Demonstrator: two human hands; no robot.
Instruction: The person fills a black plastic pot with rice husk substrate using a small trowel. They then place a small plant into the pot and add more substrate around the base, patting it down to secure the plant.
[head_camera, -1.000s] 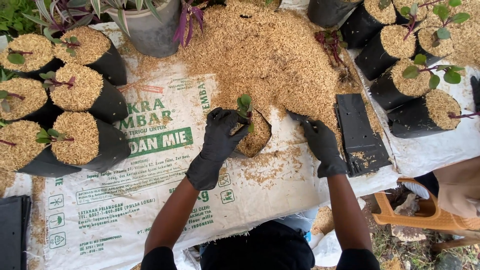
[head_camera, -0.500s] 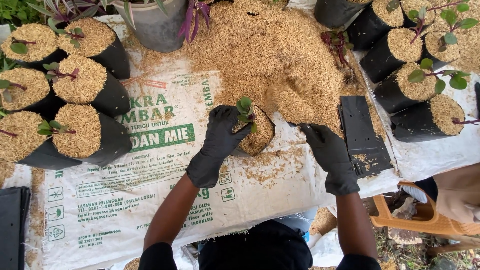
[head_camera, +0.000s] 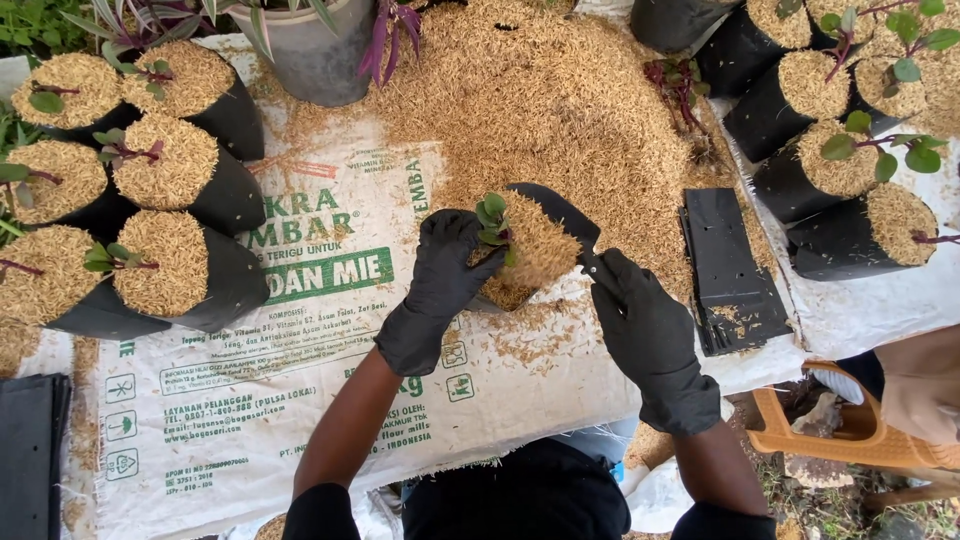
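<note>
A planting bag (head_camera: 545, 235) sits near the middle of the spread sack (head_camera: 300, 400), at the near edge of the husk heap (head_camera: 540, 90), which runs to the sack's far edge. The left hand (head_camera: 440, 275) is on the bag's left side beside the seedling (head_camera: 492, 218) standing in it; the right hand (head_camera: 645, 325) touches its right side. Filled bags (head_camera: 165, 165) line the sack's left edge, more filled bags (head_camera: 830, 180) stand at the far right corner. A stack of flat bags (head_camera: 725, 265) lies right of the heap. A pot (head_camera: 310, 45) stands at the far edge.

Both gloved hands, left hand (head_camera: 443, 268) and right hand (head_camera: 640, 318), curl closed.
</note>
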